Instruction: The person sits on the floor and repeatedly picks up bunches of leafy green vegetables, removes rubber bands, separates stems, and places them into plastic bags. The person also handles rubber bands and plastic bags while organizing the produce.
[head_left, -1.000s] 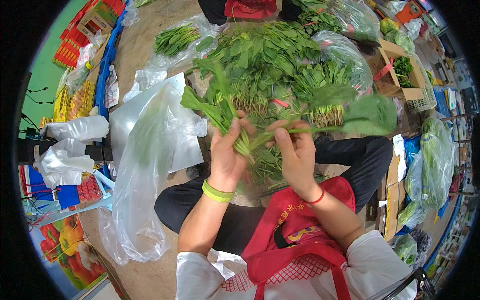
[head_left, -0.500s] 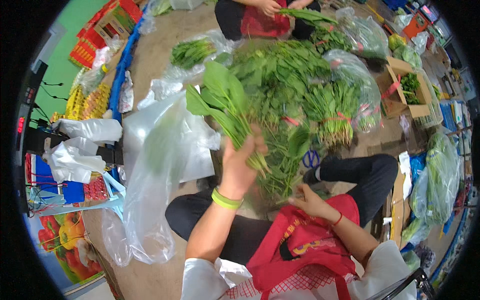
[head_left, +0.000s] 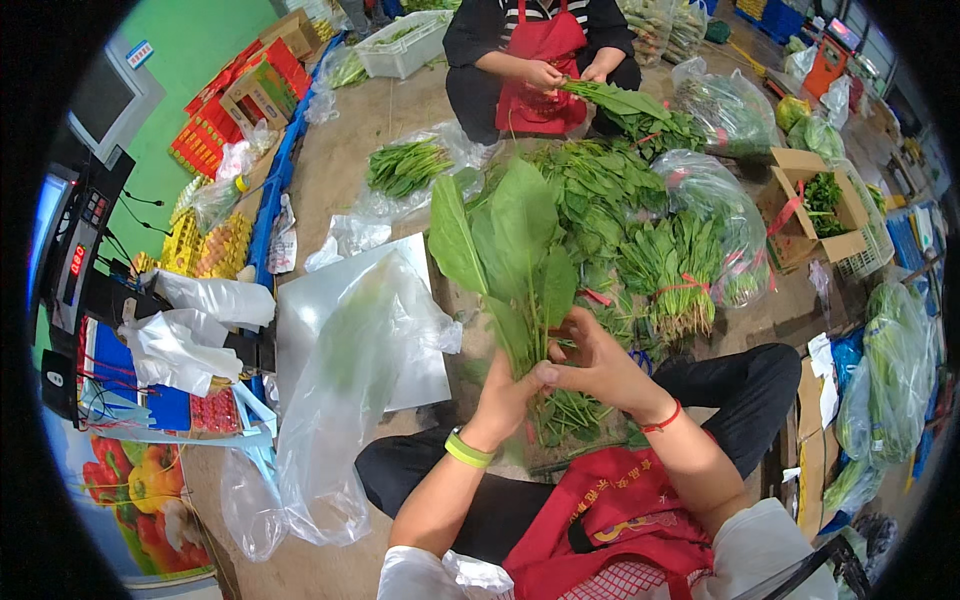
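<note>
A bunch of broad-leaved greens (head_left: 515,250) stands upright in front of me, leaves up. My left hand (head_left: 508,398) is closed around its lower stems. My right hand (head_left: 603,368) curls against the same stems from the right, its thumb by my left thumb; the bunch partly hides its fingertips. Below the hands, loose green stems (head_left: 568,418) lie between my legs. Behind my right hand, the blue handle of scissors (head_left: 641,360) shows in part. Beyond lies a pile of loose greens (head_left: 600,180), with a bundle tied in red (head_left: 680,265) at its right.
To the left, a clear plastic bag (head_left: 335,400) lies over a pale flat sheet (head_left: 430,370). Across from me a person in a red apron (head_left: 540,60) holds greens. Bagged greens (head_left: 715,205) and a cardboard box (head_left: 790,235) stand at the right; a scale display (head_left: 75,262) is far left.
My right hand has risen from the loose stems to the bunch. The bunch, in my left hand, has moved right and stands more upright. The view has shifted, showing more of the far side.
</note>
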